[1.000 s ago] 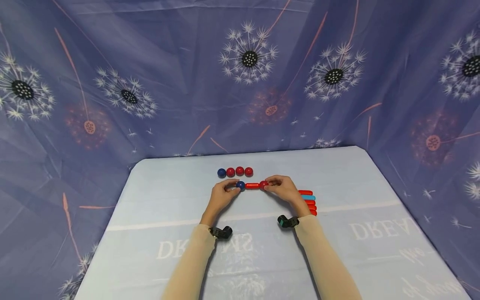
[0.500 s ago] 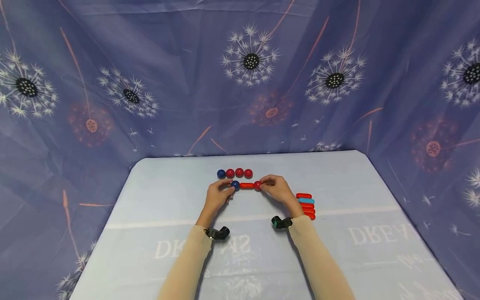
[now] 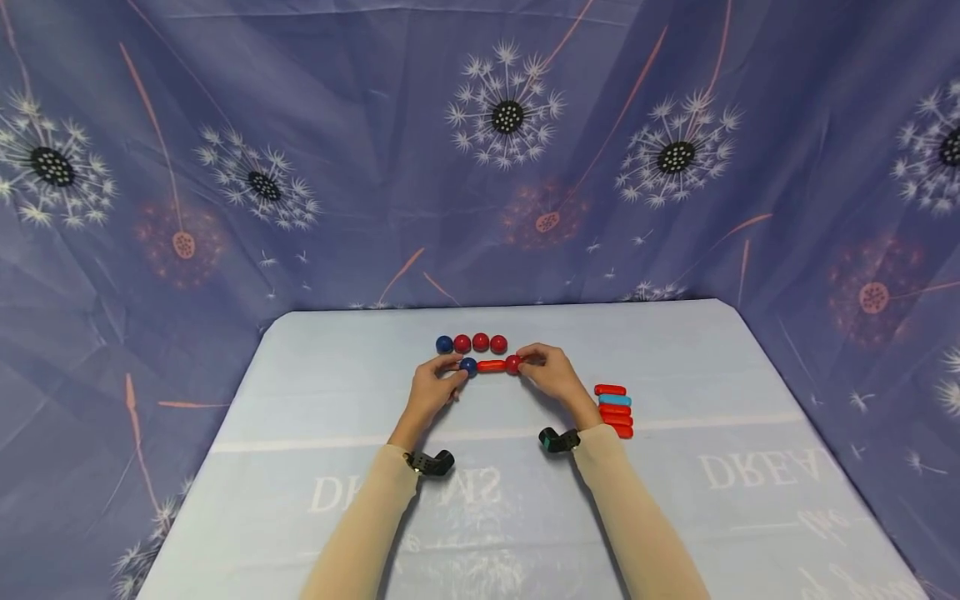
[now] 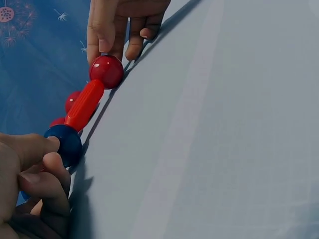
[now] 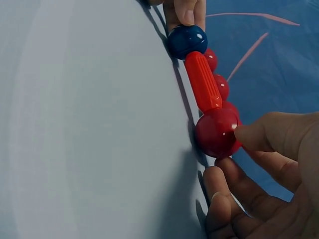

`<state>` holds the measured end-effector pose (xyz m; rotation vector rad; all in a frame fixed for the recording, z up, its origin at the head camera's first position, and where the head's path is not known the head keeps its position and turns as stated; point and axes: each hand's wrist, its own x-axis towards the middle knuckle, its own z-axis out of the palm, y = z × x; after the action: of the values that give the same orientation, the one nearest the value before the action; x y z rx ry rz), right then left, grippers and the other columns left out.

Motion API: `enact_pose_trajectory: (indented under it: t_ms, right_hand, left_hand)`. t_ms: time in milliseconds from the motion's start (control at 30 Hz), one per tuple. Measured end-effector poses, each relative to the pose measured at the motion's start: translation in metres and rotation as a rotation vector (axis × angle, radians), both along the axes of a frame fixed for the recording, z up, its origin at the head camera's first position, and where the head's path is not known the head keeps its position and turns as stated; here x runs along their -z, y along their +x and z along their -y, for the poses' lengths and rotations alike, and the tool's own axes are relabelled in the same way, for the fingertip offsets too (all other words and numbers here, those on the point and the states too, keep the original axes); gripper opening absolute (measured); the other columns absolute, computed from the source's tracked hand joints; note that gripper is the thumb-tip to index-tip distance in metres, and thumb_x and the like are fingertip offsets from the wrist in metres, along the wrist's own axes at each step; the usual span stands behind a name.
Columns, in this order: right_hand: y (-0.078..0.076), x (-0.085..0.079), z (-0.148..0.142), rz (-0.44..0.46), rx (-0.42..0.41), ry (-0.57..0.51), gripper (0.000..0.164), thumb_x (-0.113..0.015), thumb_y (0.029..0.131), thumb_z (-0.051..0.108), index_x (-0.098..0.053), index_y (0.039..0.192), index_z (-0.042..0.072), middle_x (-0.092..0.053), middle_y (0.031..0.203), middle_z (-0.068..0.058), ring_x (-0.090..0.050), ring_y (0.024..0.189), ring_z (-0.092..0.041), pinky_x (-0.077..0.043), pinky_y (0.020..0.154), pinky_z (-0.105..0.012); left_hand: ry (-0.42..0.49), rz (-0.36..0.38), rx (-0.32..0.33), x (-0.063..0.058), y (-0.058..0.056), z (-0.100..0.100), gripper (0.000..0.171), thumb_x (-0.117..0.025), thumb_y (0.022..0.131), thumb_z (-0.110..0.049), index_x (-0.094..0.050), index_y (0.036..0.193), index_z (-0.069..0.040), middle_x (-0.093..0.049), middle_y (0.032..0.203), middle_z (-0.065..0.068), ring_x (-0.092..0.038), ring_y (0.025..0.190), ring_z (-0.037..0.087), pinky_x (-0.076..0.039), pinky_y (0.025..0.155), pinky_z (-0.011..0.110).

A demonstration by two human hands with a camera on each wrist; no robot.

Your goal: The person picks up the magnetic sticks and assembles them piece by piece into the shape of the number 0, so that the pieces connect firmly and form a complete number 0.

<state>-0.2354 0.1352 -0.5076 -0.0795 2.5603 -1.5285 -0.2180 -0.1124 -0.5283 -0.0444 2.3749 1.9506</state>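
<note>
A red rod (image 3: 491,366) joins a blue ball (image 3: 468,367) at its left end to a red ball (image 3: 513,364) at its right end. My left hand (image 3: 432,390) pinches the blue ball between thumb and fingers. On the other side, my right hand (image 3: 551,373) pinches the red ball (image 5: 218,133), thumb against its side. In the left wrist view the red rod (image 4: 84,105) runs straight between the two balls, close over the white tabletop.
Just behind the held piece lie a loose blue ball (image 3: 445,344) and a row of red balls (image 3: 481,342). Right of my right forearm sit several red rods (image 3: 617,410) and one light blue rod (image 3: 615,400). A patterned cloth (image 3: 360,208) hangs behind the table (image 3: 315,375).
Both hands have shifted a little to the left, carrying the joined balls and rod along. More of the rods beside my right forearm shows now. The loose balls keep their place.
</note>
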Motion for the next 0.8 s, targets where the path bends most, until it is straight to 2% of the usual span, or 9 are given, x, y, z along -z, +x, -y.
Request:
enact_pose_trajectory:
  t_ms: [300, 500, 667, 800]
  right_hand:
    - [-0.003, 0.005, 0.003, -0.023, 0.01, 0.013, 0.026, -0.071, 0.096, 0.013, -0.072, 0.121, 0.006, -0.072, 0.112, -0.014, -0.065, 0.105, -0.028, -0.053, 0.092, -0.041]
    - [0.0, 0.004, 0.001, -0.036, -0.012, 0.028, 0.031, -0.071, 0.096, 0.014, -0.07, 0.125, 0.004, -0.071, 0.114, -0.017, -0.066, 0.105, -0.031, -0.053, 0.09, -0.041]
    - [0.007, -0.006, -0.007, -0.03, -0.046, 0.056, 0.038, -0.071, 0.096, 0.016, -0.066, 0.131, 0.003, -0.07, 0.118, -0.017, -0.067, 0.111, -0.034, -0.056, 0.08, -0.036]
    - [0.013, -0.02, -0.017, -0.042, -0.091, 0.079, 0.043, -0.071, 0.096, 0.016, -0.062, 0.135, 0.002, -0.067, 0.125, -0.021, -0.066, 0.115, -0.039, -0.058, 0.078, -0.041]
  left_hand:
    - [0.043, 0.011, 0.044, 0.001, -0.002, 0.005, 0.036, -0.07, 0.098, -0.01, -0.067, 0.133, -0.004, -0.066, 0.121, 0.021, -0.059, 0.052, 0.011, -0.043, 0.045, 0.019]
    - [0.035, -0.002, 0.043, 0.004, -0.002, 0.006, 0.036, -0.072, 0.097, -0.009, -0.068, 0.133, -0.005, -0.066, 0.12, 0.02, -0.059, 0.05, 0.01, -0.044, 0.044, 0.02]
    - [0.03, -0.006, 0.067, 0.006, -0.003, 0.006, 0.037, -0.072, 0.097, -0.01, -0.068, 0.133, -0.007, -0.067, 0.12, 0.018, -0.06, 0.05, 0.01, -0.046, 0.044, 0.021]
    - [0.035, -0.005, 0.067, 0.006, -0.003, 0.007, 0.036, -0.071, 0.097, -0.011, -0.068, 0.133, -0.006, -0.067, 0.123, 0.018, -0.06, 0.051, 0.011, -0.045, 0.044, 0.02]
